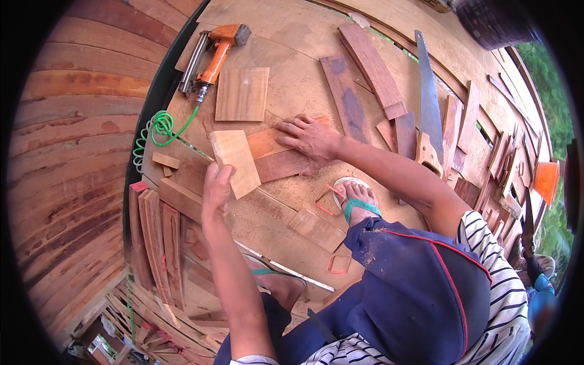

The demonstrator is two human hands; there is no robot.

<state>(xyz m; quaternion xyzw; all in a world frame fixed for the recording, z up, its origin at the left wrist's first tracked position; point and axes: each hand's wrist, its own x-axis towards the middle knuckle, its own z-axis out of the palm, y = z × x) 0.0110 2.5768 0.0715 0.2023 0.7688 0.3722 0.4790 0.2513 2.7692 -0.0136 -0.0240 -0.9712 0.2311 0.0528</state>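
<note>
My left hand is closed on the near corner of a pale, squarish wooden board, thumb on top. That board is tilted and covers the left ends of two flat strips. My right hand rests palm down on them, fingers stretched across an orange-brown wooden strip; its heel lies by a darker reddish strip. Just beyond, another square wooden board lies flat. Farther off is an orange nail gun with a green coiled air hose. Sawdust is scattered round the strips.
Right of my hands lie reddish planks and a handsaw. Small wood blocks and stacked boards are at the left. My sandalled foot stands close by, near a loose wood piece. An orange container is far right.
</note>
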